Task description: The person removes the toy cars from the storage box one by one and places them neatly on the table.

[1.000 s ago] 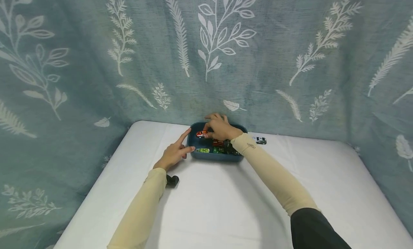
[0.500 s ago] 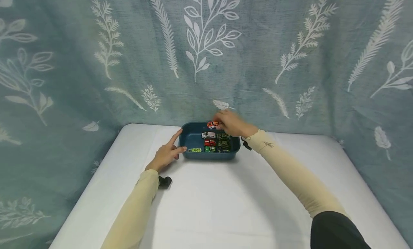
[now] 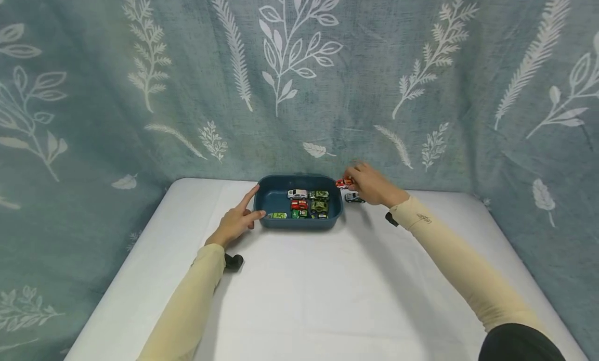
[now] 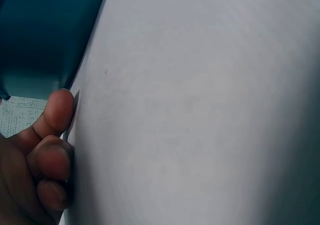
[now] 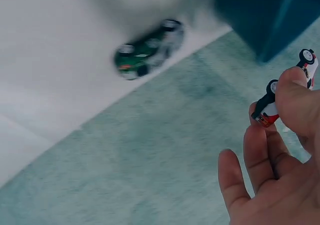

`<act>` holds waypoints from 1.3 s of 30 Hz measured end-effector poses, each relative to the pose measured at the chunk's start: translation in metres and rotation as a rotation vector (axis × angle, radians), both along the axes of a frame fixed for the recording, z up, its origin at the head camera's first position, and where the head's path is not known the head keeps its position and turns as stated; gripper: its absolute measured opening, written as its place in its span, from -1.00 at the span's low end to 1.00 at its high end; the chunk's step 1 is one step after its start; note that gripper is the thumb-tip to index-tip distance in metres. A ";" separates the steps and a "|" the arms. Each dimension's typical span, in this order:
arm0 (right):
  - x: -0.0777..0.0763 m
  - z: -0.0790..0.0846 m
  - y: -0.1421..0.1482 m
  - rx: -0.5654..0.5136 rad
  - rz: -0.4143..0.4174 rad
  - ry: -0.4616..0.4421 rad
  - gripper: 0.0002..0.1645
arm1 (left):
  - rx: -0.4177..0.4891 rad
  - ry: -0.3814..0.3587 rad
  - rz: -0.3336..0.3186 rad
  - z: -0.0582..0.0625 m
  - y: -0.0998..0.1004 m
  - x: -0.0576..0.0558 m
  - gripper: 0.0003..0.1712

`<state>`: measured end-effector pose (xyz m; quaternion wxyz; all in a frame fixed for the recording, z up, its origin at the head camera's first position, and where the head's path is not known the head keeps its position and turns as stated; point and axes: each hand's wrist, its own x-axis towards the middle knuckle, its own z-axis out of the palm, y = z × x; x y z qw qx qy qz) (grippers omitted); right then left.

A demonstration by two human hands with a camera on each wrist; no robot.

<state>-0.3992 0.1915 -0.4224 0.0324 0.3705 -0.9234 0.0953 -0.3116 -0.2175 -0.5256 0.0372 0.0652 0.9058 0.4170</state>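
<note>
A dark blue tray (image 3: 299, 224) stands at the back of the white table. Several small toy cars lie in its middle and right, among them a white car (image 3: 297, 194) and a red car (image 3: 299, 205); a lime-green car (image 3: 278, 215) lies near the front left. My left hand (image 3: 232, 223) rests at the tray's left end, index finger and thumb spread along the rim. Just past the right end, my right hand (image 3: 372, 185) pinches a red and white toy car (image 5: 267, 112) between thumb and fingers. Below it on the table is a green and white toy car (image 5: 147, 52).
A grey-green leaf-patterned curtain (image 3: 355, 90) hangs close behind the tray and along both sides. The white tablecloth (image 3: 304, 288) stretches in front of the tray. A black wrist-worn device (image 3: 233, 262) shows at my left wrist.
My right hand has lifted the red and white car from the tray's left part, over the back, to outside its right end. The left hand stays at the rim; the view shifts slightly.
</note>
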 end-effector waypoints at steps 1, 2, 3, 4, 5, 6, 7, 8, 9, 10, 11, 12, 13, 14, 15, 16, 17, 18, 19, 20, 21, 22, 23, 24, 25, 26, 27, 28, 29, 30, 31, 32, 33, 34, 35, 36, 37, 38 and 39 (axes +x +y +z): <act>0.001 -0.003 0.004 0.008 -0.007 0.006 -0.71 | 0.001 0.000 0.002 0.000 0.000 0.000 -0.04; 0.002 -0.007 0.008 0.013 -0.012 0.011 -0.71 | 0.003 -0.002 0.002 0.000 0.000 0.001 -0.04; 0.003 -0.011 0.012 0.018 -0.017 0.018 -0.72 | 0.004 -0.004 0.002 -0.001 0.000 0.001 -0.04; 0.005 -0.015 0.016 0.025 -0.022 0.023 -0.73 | 0.003 -0.006 0.001 -0.001 0.000 0.001 -0.04; 0.006 -0.019 0.019 0.027 -0.029 0.027 -0.73 | 0.004 -0.006 -0.001 -0.001 0.000 0.002 -0.04; 0.007 -0.023 0.023 0.027 -0.030 0.033 -0.74 | 0.005 -0.006 -0.003 0.000 0.000 0.002 -0.04; 0.009 -0.026 0.025 0.025 -0.031 0.036 -0.74 | 0.007 -0.005 -0.005 0.000 0.000 0.002 -0.03; 0.010 -0.029 0.027 0.019 -0.032 0.036 -0.73 | 0.009 -0.001 -0.007 0.001 0.000 0.002 -0.03; 0.011 -0.033 0.029 0.016 -0.034 0.036 -0.73 | 0.012 0.005 -0.007 0.002 0.000 0.001 -0.03; 0.012 -0.036 0.031 0.014 -0.035 0.034 -0.72 | 0.014 0.007 -0.007 0.002 0.000 0.001 -0.04; 0.013 -0.040 0.031 0.009 -0.036 0.030 -0.72 | 0.017 0.009 -0.007 0.002 0.000 0.001 -0.04; 0.014 -0.043 0.032 0.007 -0.039 0.021 -0.71 | 0.021 0.011 -0.005 0.002 -0.001 0.001 -0.04; 0.015 -0.047 0.032 0.007 -0.043 0.012 -0.71 | 0.020 0.011 -0.002 0.002 -0.001 0.001 -0.04; 0.016 -0.049 0.032 0.009 -0.046 0.003 -0.71 | 0.019 0.008 0.000 0.002 -0.001 0.001 -0.04; 0.016 -0.052 0.033 0.014 -0.051 -0.004 -0.71 | 0.018 0.005 0.001 0.002 -0.002 0.000 -0.04; 0.016 -0.054 0.033 0.017 -0.054 -0.010 -0.71 | 0.017 0.002 0.003 0.002 -0.002 0.000 -0.04; 0.016 -0.056 0.033 0.020 -0.057 -0.014 -0.71 | 0.017 -0.001 0.003 0.001 -0.002 0.000 -0.04; 0.016 -0.058 0.033 0.025 -0.061 -0.018 -0.71 | 0.016 -0.002 0.003 0.001 -0.002 0.000 -0.04; 0.016 -0.059 0.034 0.029 -0.063 -0.017 -0.71 | 0.014 -0.004 0.002 0.001 -0.002 0.000 -0.04; 0.016 -0.061 0.034 0.035 -0.066 -0.016 -0.71 | 0.014 -0.004 0.001 0.001 -0.002 0.000 -0.04; 0.015 -0.063 0.035 0.041 -0.069 -0.016 -0.71 | 0.015 -0.002 -0.002 0.000 -0.002 0.000 -0.04; 0.015 -0.065 0.035 0.045 -0.071 -0.018 -0.71 | 0.017 -0.002 -0.003 0.000 -0.002 0.000 -0.04; 0.014 -0.066 0.035 0.049 -0.075 -0.020 -0.72 | 0.016 0.000 -0.004 0.000 -0.001 0.000 -0.04; 0.013 -0.068 0.036 0.050 -0.078 -0.021 -0.72 | 0.016 0.002 -0.002 0.000 -0.001 0.000 -0.04; 0.013 -0.070 0.036 0.051 -0.079 -0.019 -0.72 | 0.015 0.001 -0.003 0.000 -0.001 0.000 -0.04; 0.012 -0.072 0.037 0.050 -0.080 -0.020 -0.72 | 0.016 0.001 -0.002 -0.001 -0.001 0.000 -0.04; 0.012 -0.074 0.037 0.049 -0.079 -0.018 -0.72 | 0.018 0.001 0.000 -0.001 0.000 0.000 -0.04; 0.011 -0.076 0.038 0.045 -0.078 -0.016 -0.71 | 0.018 0.000 0.002 -0.001 0.000 0.000 -0.03; 0.011 -0.078 0.038 0.044 -0.078 -0.012 -0.71 | 0.019 0.001 0.004 -0.001 0.000 0.000 -0.04; 0.011 -0.079 0.038 0.041 -0.076 -0.010 -0.70 | 0.020 -0.001 0.005 -0.001 0.000 0.000 -0.04; 0.011 -0.081 0.039 0.040 -0.075 -0.006 -0.70 | 0.023 -0.001 0.005 -0.001 0.000 0.000 -0.04; 0.011 -0.082 0.039 0.038 -0.074 -0.004 -0.70 | 0.027 -0.001 0.005 -0.001 0.000 -0.001 -0.04; 0.011 -0.083 0.040 0.037 -0.073 0.000 -0.69 | 0.031 0.000 0.005 -0.002 0.000 -0.001 -0.04; 0.011 -0.083 0.040 0.037 -0.072 0.002 -0.68 | 0.033 0.001 0.004 -0.002 -0.001 -0.001 -0.05; 0.011 -0.084 0.040 0.035 -0.070 0.006 -0.68 | 0.034 0.001 0.004 -0.002 -0.001 -0.001 -0.05; 0.011 -0.084 0.040 0.031 -0.068 0.007 -0.67 | 0.037 0.001 0.005 -0.002 -0.001 -0.002 -0.05; 0.011 -0.084 0.040 0.030 -0.067 0.010 -0.67 | 0.039 0.002 0.005 -0.002 -0.001 -0.002 -0.05; 0.012 -0.084 0.040 0.029 -0.067 0.012 -0.66 | 0.037 0.003 0.005 -0.002 -0.001 -0.002 -0.05; 0.012 -0.084 0.039 0.028 -0.066 0.011 -0.66 | 0.033 0.004 0.006 -0.002 -0.001 -0.002 -0.04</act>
